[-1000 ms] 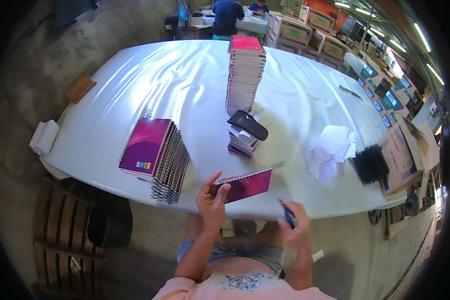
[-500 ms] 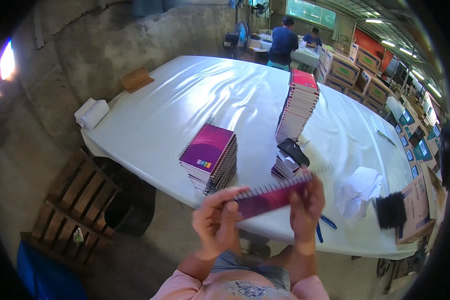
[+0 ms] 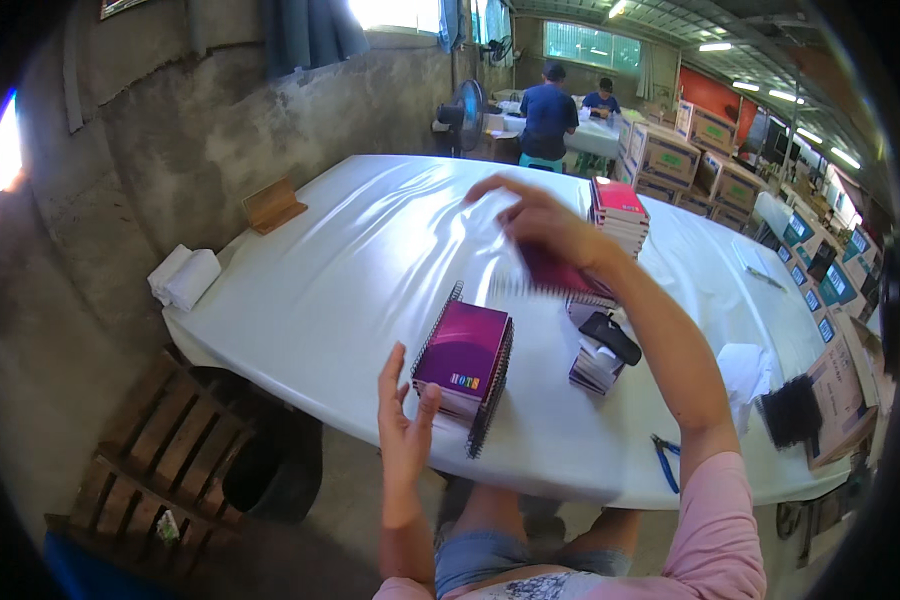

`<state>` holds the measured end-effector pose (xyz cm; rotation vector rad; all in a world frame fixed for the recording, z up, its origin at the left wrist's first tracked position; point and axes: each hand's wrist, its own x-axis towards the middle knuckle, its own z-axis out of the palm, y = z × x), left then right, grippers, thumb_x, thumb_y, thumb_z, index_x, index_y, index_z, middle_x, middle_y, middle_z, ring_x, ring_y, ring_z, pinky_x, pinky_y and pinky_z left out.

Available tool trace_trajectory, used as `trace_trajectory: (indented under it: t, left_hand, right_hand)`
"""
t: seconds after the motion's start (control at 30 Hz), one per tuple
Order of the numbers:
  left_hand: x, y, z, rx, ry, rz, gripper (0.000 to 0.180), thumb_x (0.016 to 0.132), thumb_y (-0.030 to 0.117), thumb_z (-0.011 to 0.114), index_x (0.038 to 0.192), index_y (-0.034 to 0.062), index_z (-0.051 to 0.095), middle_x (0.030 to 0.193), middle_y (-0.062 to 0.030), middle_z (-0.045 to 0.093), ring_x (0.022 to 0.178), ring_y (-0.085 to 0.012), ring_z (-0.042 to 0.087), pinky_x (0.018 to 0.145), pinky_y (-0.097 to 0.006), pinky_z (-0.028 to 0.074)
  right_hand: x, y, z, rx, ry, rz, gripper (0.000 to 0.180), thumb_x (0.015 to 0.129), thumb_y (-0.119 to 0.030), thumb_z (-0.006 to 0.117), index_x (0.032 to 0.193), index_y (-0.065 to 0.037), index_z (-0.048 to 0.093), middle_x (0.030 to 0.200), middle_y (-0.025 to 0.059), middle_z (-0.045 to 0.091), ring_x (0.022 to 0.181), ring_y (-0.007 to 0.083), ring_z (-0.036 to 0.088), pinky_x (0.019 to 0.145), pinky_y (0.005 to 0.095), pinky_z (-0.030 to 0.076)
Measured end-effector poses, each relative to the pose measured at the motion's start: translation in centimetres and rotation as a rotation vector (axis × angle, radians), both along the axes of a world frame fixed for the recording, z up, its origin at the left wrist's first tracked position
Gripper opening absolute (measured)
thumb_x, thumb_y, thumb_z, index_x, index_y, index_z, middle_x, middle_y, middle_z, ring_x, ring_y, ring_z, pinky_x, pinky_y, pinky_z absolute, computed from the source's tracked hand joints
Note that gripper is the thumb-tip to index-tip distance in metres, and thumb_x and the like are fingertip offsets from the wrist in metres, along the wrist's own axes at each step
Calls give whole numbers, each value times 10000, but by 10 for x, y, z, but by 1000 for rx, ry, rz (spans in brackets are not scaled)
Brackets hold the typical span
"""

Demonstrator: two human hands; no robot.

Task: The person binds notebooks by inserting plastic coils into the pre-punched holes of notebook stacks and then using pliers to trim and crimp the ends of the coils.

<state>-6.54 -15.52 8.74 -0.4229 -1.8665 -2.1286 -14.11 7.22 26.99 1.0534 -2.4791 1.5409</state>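
Note:
My right hand (image 3: 550, 228) is raised over the table's middle, gripping a dark maroon spiral notebook (image 3: 555, 272) that is blurred by motion. The fingers' far side is partly smeared. My left hand (image 3: 406, 420) holds nothing, its fingers apart, at the near left corner of a stack of purple spiral notebooks (image 3: 462, 340). Coils stick out along both sides of that stack. Behind the raised notebook stands a taller stack of notebooks with a red cover on top (image 3: 620, 198), its lower part hidden.
A black pouch (image 3: 610, 338) lies on a small pile of booklets (image 3: 595, 370). Blue-handled pliers (image 3: 665, 462) rest near the front edge. At right are crumpled white paper (image 3: 744, 372), black coils (image 3: 790, 412) and cardboard boxes. Two people work at a far table.
Both hands have parted from the notebook they held together. The right one has carried it up and away over the table; the left has let go and moved beside the purple stack.

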Motion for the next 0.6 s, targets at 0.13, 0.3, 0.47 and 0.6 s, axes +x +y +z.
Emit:
trace_trajectory:
  t: [0.13,0.3,0.47,0.6]
  left_hand:
    - [-12,0,-22,49,138,-130,864,774,280,740,1422,4,239,1441,-172,310,1331,-257,303,1083,-377,240]
    - [-17,-6,-31,87,140,-283,950,706,254,786,1420,-17,222,1445,-176,297,1306,-263,339,1079,-366,260]
    - [-18,-5,-24,135,247,-224,878,759,392,727,1394,-18,280,1389,-174,379,1247,-258,409,1038,-358,317]
    - [-33,2,-25,-46,395,-2,626,872,388,607,1315,-13,423,1349,-195,431,1203,-277,464,1001,-366,367]
  right_hand:
    - [18,-75,-17,784,377,211,544,650,-95,559,1187,-167,513,567,57,532,610,281,581,797,378,395]
    - [34,-87,-50,481,722,348,543,728,-213,615,1256,-227,492,1063,93,585,1022,230,560,970,482,317]
    - [41,-17,-112,-356,310,-601,390,938,-304,484,1227,-43,505,1170,112,545,1108,195,488,994,313,318]
    - [28,-44,-178,-636,-92,-702,390,965,-322,410,1247,-64,487,1157,76,540,1072,139,489,938,272,367]
